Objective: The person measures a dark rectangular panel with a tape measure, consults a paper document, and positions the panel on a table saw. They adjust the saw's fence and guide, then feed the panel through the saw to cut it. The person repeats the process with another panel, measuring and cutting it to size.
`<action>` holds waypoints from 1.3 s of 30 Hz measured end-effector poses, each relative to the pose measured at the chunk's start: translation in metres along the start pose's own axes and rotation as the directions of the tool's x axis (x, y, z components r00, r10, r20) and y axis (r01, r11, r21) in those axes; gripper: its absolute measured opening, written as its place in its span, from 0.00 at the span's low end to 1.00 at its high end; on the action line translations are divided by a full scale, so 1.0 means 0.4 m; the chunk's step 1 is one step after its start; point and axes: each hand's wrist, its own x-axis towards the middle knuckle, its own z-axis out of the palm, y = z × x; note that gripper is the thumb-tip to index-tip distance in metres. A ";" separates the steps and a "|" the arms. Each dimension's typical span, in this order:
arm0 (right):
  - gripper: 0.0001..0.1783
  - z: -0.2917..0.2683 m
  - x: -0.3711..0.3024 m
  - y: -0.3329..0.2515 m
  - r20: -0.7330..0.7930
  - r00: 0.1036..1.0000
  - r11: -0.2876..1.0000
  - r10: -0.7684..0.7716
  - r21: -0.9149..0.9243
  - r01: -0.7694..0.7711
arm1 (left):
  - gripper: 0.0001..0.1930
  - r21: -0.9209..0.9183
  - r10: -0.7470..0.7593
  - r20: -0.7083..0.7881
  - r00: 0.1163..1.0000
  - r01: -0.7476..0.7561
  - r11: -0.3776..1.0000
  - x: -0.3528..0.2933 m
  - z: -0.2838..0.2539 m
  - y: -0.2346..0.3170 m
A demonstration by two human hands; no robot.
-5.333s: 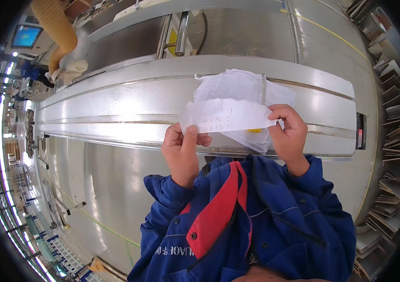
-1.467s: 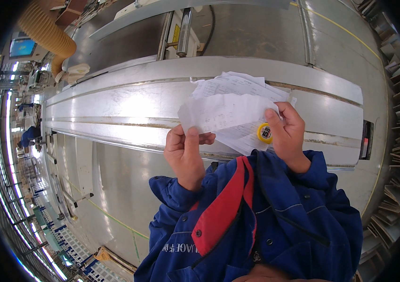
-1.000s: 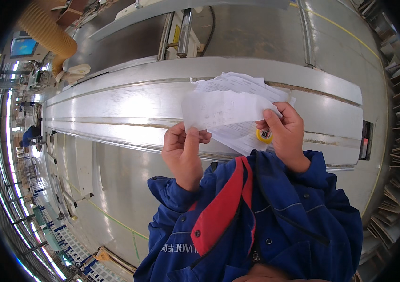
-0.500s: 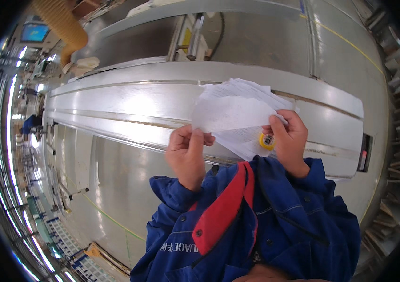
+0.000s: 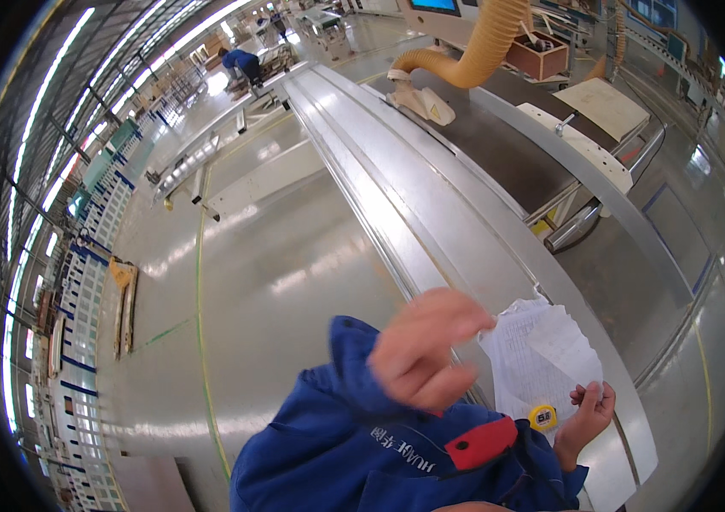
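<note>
The right hand (image 5: 586, 420) pinched the near right corner of a torn paper slip (image 5: 564, 343) between thumb and fingers. The slip lay over the right part of some handwritten sheets (image 5: 509, 357) on a long grooved metal table (image 5: 439, 192). A yellow tape measure (image 5: 542, 416) sat on the sheets' near edge, left of that hand. The left hand (image 5: 424, 354), blurred, hung just left of the sheets, fingers bent; whether they gripped anything could not be told.

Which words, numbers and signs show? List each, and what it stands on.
Jacket: white lettering, not copied out.
Tape measure: dark print, not copied out.
Papers: rows of writing, too small to read.
Slip: any marks too faint to read.
Hood: yellow triangle sign, its symbol too small.
</note>
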 end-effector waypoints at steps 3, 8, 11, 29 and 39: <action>0.15 0.004 -0.005 0.004 0.018 1.000 1.000 -0.011 -0.006 0.011 | 0.14 -0.047 0.437 -0.380 0.815 -0.489 0.871 0.070 0.072 0.090; 0.17 -0.012 -0.008 0.017 0.042 0.999 0.999 -0.005 0.042 0.003 | 0.23 0.046 0.491 -0.148 0.859 -0.490 0.871 0.128 0.063 0.161; 0.16 -0.026 -0.008 0.021 0.020 1.000 0.999 -0.019 0.041 0.018 | 0.20 0.053 0.630 0.019 0.776 -0.630 0.775 0.125 0.021 0.125; 0.12 -0.018 -0.017 0.008 -0.013 1.000 1.000 0.006 0.023 -0.006 | 0.20 0.030 0.675 0.035 0.737 -0.676 0.737 0.152 0.043 0.088; 0.13 -0.026 -0.011 0.024 -0.005 1.000 1.000 0.004 0.005 -0.004 | 0.19 -0.016 0.687 0.078 0.723 -0.688 0.726 0.158 0.026 0.065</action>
